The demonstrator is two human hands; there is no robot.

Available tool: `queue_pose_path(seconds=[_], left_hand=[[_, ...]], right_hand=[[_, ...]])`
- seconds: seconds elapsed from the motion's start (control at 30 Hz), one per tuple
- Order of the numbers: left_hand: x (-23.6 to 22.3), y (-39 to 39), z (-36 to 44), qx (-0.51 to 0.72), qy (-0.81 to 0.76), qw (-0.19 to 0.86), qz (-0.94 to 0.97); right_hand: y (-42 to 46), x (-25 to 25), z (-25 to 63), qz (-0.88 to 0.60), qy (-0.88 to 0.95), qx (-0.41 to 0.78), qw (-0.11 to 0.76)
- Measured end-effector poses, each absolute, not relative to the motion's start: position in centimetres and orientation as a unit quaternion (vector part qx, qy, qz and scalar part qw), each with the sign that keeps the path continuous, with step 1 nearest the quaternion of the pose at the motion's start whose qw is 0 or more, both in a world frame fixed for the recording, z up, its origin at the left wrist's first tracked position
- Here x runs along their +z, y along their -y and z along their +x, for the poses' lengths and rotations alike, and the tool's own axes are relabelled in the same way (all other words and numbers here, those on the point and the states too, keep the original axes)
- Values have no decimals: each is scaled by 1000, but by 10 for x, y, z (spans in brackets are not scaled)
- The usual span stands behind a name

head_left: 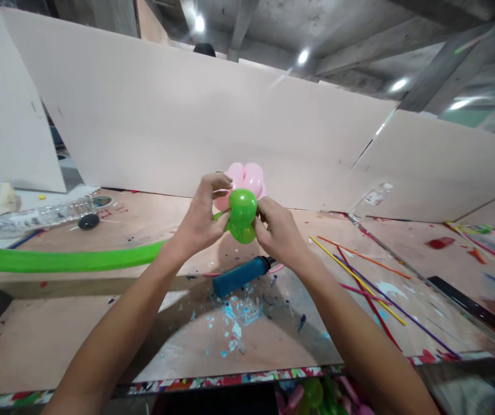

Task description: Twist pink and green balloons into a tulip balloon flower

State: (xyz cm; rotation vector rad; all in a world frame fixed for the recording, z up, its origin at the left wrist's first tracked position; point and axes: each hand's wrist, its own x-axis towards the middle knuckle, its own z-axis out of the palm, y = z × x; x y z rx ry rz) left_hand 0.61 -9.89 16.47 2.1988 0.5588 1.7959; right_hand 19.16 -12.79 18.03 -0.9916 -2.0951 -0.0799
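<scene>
Both hands hold a long green balloon (244, 206) above the table, with short twisted bubbles between them. My left hand (201, 216) is closed, thumb and fingers pinching the balloon at the left of the bubbles. From the other side, the closed fingers of my right hand (276, 227) grip its right edge; the fingertips are partly hidden. The untwisted length of the balloon runs out left past my left forearm. Just behind the green bubbles sits a pink balloon flower (251, 176), partly covered by them and by my left fingers. A blue hand pump (241, 278) lies on the table below my hands.
Thin uninflated balloons (366, 276) lie crossed at the right, near a black phone (469, 305). Clear plastic bottles (44, 216) and a black oval object (89, 222) are at the left. White panels (186, 109) stand behind the table (78, 323). Blue scraps litter its surface.
</scene>
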Motion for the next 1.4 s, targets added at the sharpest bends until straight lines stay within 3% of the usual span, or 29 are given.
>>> queue_pose_path(seconds=[0.23, 0.37, 0.5, 0.73, 1.2, 1.4], left_hand=[[165, 102, 6, 593, -211, 72, 774], [161, 101, 11, 578, -205, 19, 789], [162, 99, 8, 520, -229, 74, 820], [162, 95, 2, 432, -292, 68, 850], [165, 100, 8, 369, -397, 50, 839], [153, 90, 6, 403, -342, -41, 848]], right_hand=[[133, 189, 197, -387, 819, -9, 423], [127, 184, 198, -424, 753, 184, 469], [122, 180, 198, -436, 688, 345, 466], [116, 172, 191, -490, 580, 496, 422], [108, 167, 186, -496, 622, 475, 376], [107, 184, 200, -422, 613, 589, 316]])
